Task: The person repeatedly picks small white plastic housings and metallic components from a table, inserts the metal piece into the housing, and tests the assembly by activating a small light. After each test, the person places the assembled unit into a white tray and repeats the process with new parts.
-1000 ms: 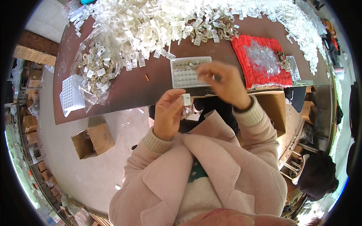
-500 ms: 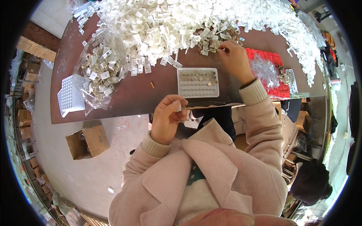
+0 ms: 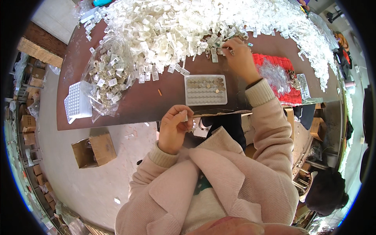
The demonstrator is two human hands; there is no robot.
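Observation:
My left hand (image 3: 172,131) is closed in front of the table edge, pinching a small white tag (image 3: 186,116); a thin bit hangs below its fingers, too small to name. My right hand (image 3: 242,62) reaches to the far side of the table, fingertips pinched together at a cluster of small brownish and metallic pieces with tags (image 3: 218,39). Whether anything is between those fingers is hidden. Between the hands lies a white plastic tray (image 3: 199,96) with rows of round hollows. Its far rows hold small round pieces, a few of them gold-coloured.
A huge heap of white tags (image 3: 164,33) covers the far table. To the left are a clear bag of tagged pieces (image 3: 107,80) and stacked white trays (image 3: 78,102). A red cloth (image 3: 277,60) bearing clear plastic lies right. An open cardboard box (image 3: 102,148) stands on the floor.
The view has shifted slightly, so the table sits a little lower in it. My right fingertips have moved a little farther into the tagged pieces. My left hand keeps its pinch.

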